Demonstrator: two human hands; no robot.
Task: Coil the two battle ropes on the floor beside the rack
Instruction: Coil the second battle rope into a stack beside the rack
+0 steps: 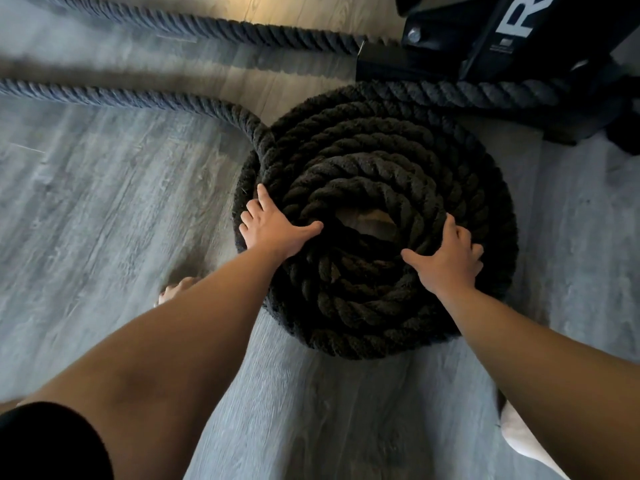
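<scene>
A thick black battle rope lies wound in a tall round coil (377, 161) on the grey floor, with a small hole at its middle. My left hand (273, 225) rests on the coil's left side, fingers spread. On the near right of the coil my right hand (446, 256) presses down, fingers spread too. A loose length of this rope (114, 97) runs off to the left from the coil's far left edge. The second rope (221, 27) lies stretched out straight along the floor farther back.
The black rack base (512, 60) with a bolt stands at the far right, close behind the coil, and a stretch of rope (485, 93) passes in front of it. My bare toes (175, 291) show left of my arm. Grey plank floor (86, 209) lies on the left.
</scene>
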